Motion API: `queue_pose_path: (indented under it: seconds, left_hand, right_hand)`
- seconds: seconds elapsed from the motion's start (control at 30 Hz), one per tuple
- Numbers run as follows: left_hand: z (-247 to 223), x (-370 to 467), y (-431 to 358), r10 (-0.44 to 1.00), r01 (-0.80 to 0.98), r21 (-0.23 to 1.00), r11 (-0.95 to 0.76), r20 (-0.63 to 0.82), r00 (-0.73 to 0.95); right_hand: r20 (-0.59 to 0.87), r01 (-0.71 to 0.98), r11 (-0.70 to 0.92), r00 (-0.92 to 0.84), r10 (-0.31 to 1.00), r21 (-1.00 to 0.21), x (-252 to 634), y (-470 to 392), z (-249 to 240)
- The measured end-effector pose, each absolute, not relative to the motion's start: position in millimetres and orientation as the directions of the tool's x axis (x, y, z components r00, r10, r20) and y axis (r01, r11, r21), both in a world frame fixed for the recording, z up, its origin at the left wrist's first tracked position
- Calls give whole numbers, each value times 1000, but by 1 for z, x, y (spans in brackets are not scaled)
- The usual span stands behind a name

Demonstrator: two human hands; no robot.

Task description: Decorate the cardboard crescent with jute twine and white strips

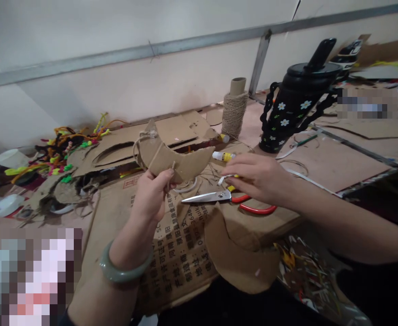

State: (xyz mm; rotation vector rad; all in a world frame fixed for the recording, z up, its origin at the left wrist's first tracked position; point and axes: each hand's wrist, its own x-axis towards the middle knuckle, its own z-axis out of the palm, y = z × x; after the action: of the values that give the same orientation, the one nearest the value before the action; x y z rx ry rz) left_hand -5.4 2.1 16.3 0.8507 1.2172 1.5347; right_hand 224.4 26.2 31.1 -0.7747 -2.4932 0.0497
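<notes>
My left hand (154, 190) is closed on a crescent-shaped piece of cardboard (181, 165), raised above a printed cardboard sheet. Twine runs across the crescent and is tied near its upper left tip. To the right, my right hand (258, 179) pinches a small yellow-and-white tube (222, 180), mostly hidden by the fingers. Below that hand lie scissors (208, 197) with red handles, their blades pointing left. A second cardboard crescent (232, 258) rests at the near edge. Another small white-and-yellow bottle (223, 156) lies just behind my right hand.
A twine spool (234, 111) and a black flowered tumbler (289, 104) stand toward the back. Colourful pipe cleaners (63, 149) pile up at the left. Cut cardboard (117, 140) lies behind the printed sheet (117, 240). A clear bag of scraps (310, 271) sits at lower right.
</notes>
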Motion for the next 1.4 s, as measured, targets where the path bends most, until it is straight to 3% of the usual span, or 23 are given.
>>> queue_pose_path:
  seconds: [0.07,0.13,0.2,0.53,0.7,0.8,0.93,1.07,1.17,1.4]
  left_hand:
    - [17,-3,1,958,-249,968,-30,-43,-285]
    - [17,-1,0,962,-238,971,-30,-36,-271]
    - [17,1,-1,966,-231,972,-31,-30,-256]
    - [11,1,3,965,-248,969,-6,-60,-254]
    - [7,1,4,960,-190,981,48,-97,-261]
    - [3,2,5,960,-176,982,73,-117,-256]
    - [-2,6,4,961,-138,983,124,-154,-230]
    - [-1,8,1,964,-143,973,182,-205,-168]
    - [1,6,-1,965,-158,964,213,-233,-120]
    - [6,4,0,957,-201,940,277,-289,-32]
  right_hand:
    - [655,477,877,-642,398,-66,205,25,33]
    - [691,463,885,-654,307,45,186,27,31]
    - [685,478,874,-665,297,85,171,33,26]
    - [702,484,870,-651,288,92,158,50,10]
    - [741,451,893,-596,309,-10,163,59,6]
    - [730,458,880,-557,395,-127,170,68,5]
    - [557,473,812,-594,581,-342,178,72,11]
    - [310,513,626,-571,760,-588,182,68,19]
    - [233,510,580,-589,774,-635,182,65,19]
    - [263,449,565,-573,776,-692,180,67,12]
